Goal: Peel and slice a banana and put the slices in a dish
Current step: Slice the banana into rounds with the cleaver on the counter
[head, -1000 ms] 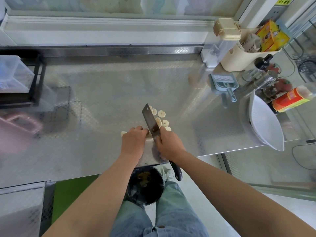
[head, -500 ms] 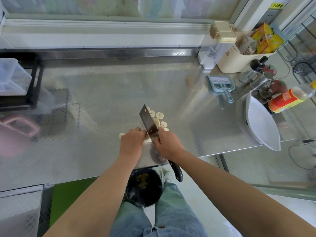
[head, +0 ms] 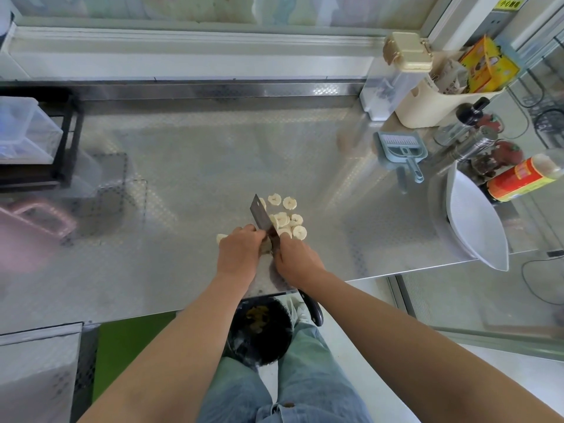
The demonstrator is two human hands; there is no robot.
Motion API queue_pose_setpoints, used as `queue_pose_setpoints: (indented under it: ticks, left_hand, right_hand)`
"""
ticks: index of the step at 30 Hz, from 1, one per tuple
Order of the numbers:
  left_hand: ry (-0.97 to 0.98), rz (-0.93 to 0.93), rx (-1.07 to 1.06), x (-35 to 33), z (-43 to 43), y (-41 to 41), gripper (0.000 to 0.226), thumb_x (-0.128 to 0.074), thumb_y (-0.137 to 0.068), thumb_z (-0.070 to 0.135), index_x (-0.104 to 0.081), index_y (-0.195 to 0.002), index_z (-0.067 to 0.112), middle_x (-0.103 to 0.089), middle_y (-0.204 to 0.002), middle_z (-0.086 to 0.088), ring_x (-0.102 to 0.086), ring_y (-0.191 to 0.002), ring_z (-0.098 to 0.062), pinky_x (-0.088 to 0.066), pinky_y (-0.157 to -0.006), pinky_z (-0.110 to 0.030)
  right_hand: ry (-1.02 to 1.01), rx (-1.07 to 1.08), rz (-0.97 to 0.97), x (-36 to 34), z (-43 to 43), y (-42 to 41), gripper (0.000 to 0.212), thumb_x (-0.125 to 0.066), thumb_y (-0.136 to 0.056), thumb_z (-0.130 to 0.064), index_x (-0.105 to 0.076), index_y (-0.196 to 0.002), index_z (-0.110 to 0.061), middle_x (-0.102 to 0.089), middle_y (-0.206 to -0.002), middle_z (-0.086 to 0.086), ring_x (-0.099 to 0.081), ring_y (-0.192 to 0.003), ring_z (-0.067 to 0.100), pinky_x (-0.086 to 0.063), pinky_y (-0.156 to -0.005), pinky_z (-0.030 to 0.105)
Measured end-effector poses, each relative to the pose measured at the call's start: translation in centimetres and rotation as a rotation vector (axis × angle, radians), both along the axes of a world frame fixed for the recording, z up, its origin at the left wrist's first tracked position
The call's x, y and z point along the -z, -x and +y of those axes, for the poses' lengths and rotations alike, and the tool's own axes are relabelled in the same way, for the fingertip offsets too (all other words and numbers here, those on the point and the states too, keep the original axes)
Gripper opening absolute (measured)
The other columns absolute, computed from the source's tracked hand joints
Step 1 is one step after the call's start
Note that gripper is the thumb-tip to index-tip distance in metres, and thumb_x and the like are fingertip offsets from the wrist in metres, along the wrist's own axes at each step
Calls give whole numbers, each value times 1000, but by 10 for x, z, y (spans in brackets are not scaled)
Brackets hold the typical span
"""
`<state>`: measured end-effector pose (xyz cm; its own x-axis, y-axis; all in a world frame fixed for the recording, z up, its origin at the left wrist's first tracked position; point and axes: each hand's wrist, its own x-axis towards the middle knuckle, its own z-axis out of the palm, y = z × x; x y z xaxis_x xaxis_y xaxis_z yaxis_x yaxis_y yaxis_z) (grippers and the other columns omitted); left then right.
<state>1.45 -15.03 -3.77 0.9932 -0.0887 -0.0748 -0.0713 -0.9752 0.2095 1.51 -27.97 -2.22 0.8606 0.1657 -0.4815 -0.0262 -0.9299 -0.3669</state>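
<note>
Head view, looking down on a steel table (head: 189, 166). The left hand (head: 239, 251) lies palm down over the unsliced banana (head: 221, 238), fingers curled round it and pinning it to the table surface. Only the pale left end of the fruit shows beyond the hand, and the peel is off that end. The right hand (head: 297, 259) is clenched on the knife (head: 261, 213) near where blade meets handle. The dark handle end shows below the wrist, past the near table edge. The blade is broad, cleaver type, standing on edge and angled away to the left, with its near part set down between the two hands, just beside the left fingertips. Contact of the edge with the fruit is hidden by the hands: cannot tell. The cut slices (head: 287, 219) lie in a loose cluster on the bare table immediately right of the blade, some overlapping, two lying slightly farther off. The white dish (head: 479, 221) sits at the right edge of the table, well apart from the slices. Behind it are a red-labelled bottle (head: 525, 178) on its side, a blue dustpan (head: 399, 151) and a cream basket (head: 433, 108) holding packets. A black rack (head: 68, 141) with clear boxes is at far left. A black bin (head: 259, 331) stands on the floor below the table edge, by the person's knees.
</note>
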Motion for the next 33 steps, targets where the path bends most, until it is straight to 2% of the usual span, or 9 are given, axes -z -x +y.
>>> queue_pose_setpoints:
  ticks: [6,8,11,17,28,33]
  left_hand:
    - [40,-16,8,3,2,2,11,-66,-78,7,-68,-85,16,-62,-79,-2,-57,-71,-21,-36,-51,-28]
    - [39,-6,10,3,2,2,15,-63,-79,5,-67,-89,15,-62,-83,-3,-58,-74,-22,-39,-55,-29]
    - [30,3,14,2,2,2,17,-60,-80,4,-67,-92,15,-62,-86,-4,-58,-78,-23,-35,-57,-29]
    - [-9,25,19,-5,-1,3,18,-55,-88,10,-64,-101,18,-61,-94,-2,-57,-85,-20,-31,-59,-26]
    - [-3,27,15,-5,0,2,15,-58,-86,12,-66,-97,18,-61,-90,-2,-57,-82,-19,-30,-59,-26]
    - [28,5,4,-3,-1,1,14,-59,-86,11,-68,-94,18,-62,-86,-2,-57,-78,-20,-32,-57,-25]
  right_hand:
    - [-42,36,-48,1,-5,3,14,-38,-98,-23,-42,-91,-12,-53,-82,8,-54,-73,29,-40,-61,36]
    - [-62,35,-93,-4,-8,2,15,-38,-97,-22,-41,-89,-10,-52,-78,9,-51,-69,29,-37,-59,35]
    - [-83,18,-132,-13,-10,-1,14,-39,-95,-19,-38,-85,-10,-48,-74,8,-46,-67,29,-31,-59,33]
    - [-101,4,-140,-17,-6,-1,15,-40,-94,-19,-37,-83,-10,-46,-72,7,-48,-67,30,-32,-58,33]
    - [-62,1,-109,-15,-5,-1,15,-39,-96,-21,-39,-86,-10,-45,-74,6,-46,-68,27,-33,-59,34]
    - [-63,9,-80,-6,-4,0,17,-39,-97,-23,-40,-86,-11,-41,-66,0,-45,-63,23,-25,-49,29]
